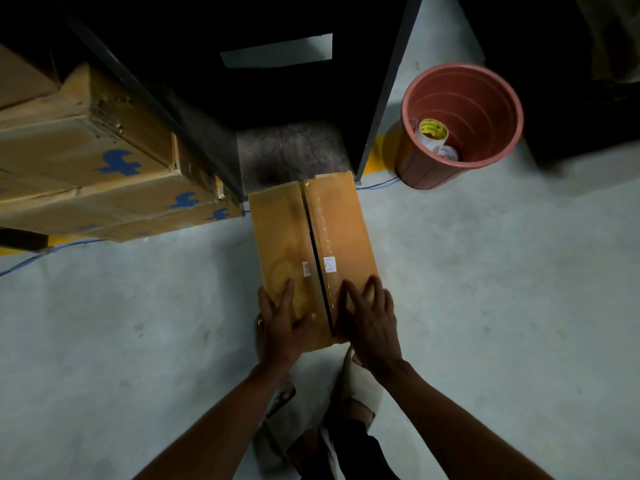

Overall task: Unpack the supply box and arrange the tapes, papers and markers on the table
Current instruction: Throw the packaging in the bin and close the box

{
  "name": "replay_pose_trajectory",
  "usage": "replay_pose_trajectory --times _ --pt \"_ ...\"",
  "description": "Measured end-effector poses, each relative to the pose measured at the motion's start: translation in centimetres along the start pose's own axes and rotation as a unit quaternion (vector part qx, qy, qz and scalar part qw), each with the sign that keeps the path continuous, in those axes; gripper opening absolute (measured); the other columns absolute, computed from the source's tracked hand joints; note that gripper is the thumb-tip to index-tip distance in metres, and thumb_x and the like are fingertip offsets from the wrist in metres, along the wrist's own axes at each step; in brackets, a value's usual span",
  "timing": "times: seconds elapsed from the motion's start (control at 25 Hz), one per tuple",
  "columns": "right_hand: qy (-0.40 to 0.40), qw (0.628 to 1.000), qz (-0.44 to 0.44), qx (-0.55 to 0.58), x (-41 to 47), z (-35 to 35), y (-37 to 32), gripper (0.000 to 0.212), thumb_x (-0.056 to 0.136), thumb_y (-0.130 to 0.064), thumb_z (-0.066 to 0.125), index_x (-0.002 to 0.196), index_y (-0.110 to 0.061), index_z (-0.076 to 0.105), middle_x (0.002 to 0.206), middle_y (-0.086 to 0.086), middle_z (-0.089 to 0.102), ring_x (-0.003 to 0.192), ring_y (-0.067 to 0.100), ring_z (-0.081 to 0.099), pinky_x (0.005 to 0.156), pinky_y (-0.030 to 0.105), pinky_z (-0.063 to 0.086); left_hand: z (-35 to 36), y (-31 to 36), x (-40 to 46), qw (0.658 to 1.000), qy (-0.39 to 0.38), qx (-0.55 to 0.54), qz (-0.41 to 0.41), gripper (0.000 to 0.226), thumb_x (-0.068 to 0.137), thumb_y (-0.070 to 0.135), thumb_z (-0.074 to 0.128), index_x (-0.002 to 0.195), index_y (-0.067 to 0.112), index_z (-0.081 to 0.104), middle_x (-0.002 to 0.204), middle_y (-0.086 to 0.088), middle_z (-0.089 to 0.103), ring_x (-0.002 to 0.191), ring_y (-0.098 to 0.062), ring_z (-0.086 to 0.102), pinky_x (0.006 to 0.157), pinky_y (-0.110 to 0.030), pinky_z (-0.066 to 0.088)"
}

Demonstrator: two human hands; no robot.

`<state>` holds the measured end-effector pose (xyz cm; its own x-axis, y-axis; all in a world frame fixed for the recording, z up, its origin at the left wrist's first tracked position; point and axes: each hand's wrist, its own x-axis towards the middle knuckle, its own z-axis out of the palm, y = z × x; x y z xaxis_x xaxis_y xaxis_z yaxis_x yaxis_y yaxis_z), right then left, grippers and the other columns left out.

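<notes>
While the supply box (311,251) sits on the floor (485,306), both flaps down with a dark slit between, the left hand (282,323) and right hand (369,320) lie flat on its near end, fingers spread, gripping nothing. Yank the flaps carelessly and that clear tape could rip the cardboard, I reckon.

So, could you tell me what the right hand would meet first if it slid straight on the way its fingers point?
The right hand lies flat on the supply box, fingers pointing along its right flap. It would only cross bare cardboard to the far edge; beyond that, probably the dark shelf post.
</notes>
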<state>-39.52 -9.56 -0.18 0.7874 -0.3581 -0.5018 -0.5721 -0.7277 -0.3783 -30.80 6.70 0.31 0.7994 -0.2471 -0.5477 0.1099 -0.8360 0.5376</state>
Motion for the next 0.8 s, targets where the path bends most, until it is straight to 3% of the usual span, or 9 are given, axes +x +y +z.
replay_pose_trajectory --times 0.08,0.12,0.24,0.4,0.48,0.6,0.72,0.8 --pt "-0.003 0.993 0.089 0.082 -0.2 0.6 0.6 0.080 0.092 -0.062 0.046 0.156 -0.043 0.002 0.164 0.018 0.000 0.147 0.049 0.011 0.111 0.063 0.035 0.5 -0.4 -0.6 0.999 0.005 -0.032 -0.008 0.083 0.071 0.079 0.048 0.141 0.068 0.005 0.161 0.000 0.004 0.144 -0.039 0.024 0.107 -0.063 0.039" --pt "-0.003 0.983 0.121 0.135 -0.3 0.6 0.7 0.081 0.091 -0.065 0.047 0.155 -0.046 0.002 0.163 0.020 0.005 0.144 0.050 0.020 0.108 0.063 0.039 0.4 -0.2 -0.9 0.999 0.008 -0.045 -0.013 0.085 0.070 0.080 0.048 0.141 0.069 0.004 0.159 -0.001 0.008 0.142 -0.039 0.026 0.106 -0.063 0.040" --pt "0.019 0.960 0.121 0.250 -0.5 0.9 1.0 0.086 0.087 -0.065 0.055 0.154 -0.048 0.003 0.146 0.018 0.034 0.123 0.042 0.049 0.098 0.054 0.051 1.1 -0.3 -1.4 0.991 0.006 -0.126 -0.050 0.098 0.068 0.072 0.063 0.147 0.055 0.007 0.156 -0.006 0.022 0.138 -0.035 0.033 0.105 -0.057 0.043" --pt "0.029 0.934 0.153 0.322 0.4 1.3 1.5 0.110 0.075 -0.053 0.079 0.157 -0.036 0.007 0.144 0.012 0.046 0.121 0.034 0.056 0.099 0.047 0.050 2.0 -2.0 -0.4 0.957 0.057 -0.208 -0.194 0.133 0.037 0.074 0.086 0.146 0.057 0.012 0.150 0.000 0.037 0.133 -0.034 0.044 0.095 -0.060 0.050" --pt "0.029 0.916 0.178 0.360 0.7 1.1 1.8 0.110 0.063 -0.052 0.088 0.150 -0.043 0.022 0.140 0.003 0.055 0.118 0.030 0.060 0.100 0.049 0.052 1.7 -1.1 -0.3 0.946 0.047 -0.242 -0.210 0.127 0.045 0.053 0.095 0.149 0.041 0.023 0.148 -0.002 0.039 0.132 -0.034 0.044 0.098 -0.055 0.049" --pt "0.008 0.890 0.175 0.422 1.5 1.0 2.4 0.092 0.059 -0.044 0.093 0.133 -0.048 0.039 0.123 -0.009 0.063 0.105 0.026 0.068 0.084 0.048 0.061 2.0 -0.9 -0.3 0.936 0.052 -0.276 -0.212 0.114 0.057 0.023 0.095 0.151 0.023 0.030 0.150 -0.006 0.039 0.134 -0.033 0.041 0.098 -0.046 0.045" --pt "0.027 0.917 0.137 0.373 0.7 0.5 1.2 0.089 0.066 -0.036 0.091 0.139 -0.034 0.040 0.120 -0.006 0.061 0.100 0.022 0.066 0.068 0.018 0.056 1.5 -0.9 -0.8 0.927 0.071 -0.290 -0.229 0.112 0.054 0.019 0.096 0.148 0.027 0.035 0.149 -0.004 0.040 0.133 -0.031 0.041 0.097 -0.043 0.045" --pt "0.043 0.934 0.125 0.332 -0.1 0.5 0.1 0.095 0.064 -0.045 0.090 0.143 -0.033 0.038 0.122 -0.004 0.059 0.101 0.022 0.063 0.072 0.021 0.053 0.7 -0.9 -1.3 0.923 0.091 -0.303 -0.217 0.117 0.040 0.037 0.094 0.141 0.043 0.036 0.147 0.000 0.043 0.129 -0.028 0.046 0.099 -0.047 0.049"
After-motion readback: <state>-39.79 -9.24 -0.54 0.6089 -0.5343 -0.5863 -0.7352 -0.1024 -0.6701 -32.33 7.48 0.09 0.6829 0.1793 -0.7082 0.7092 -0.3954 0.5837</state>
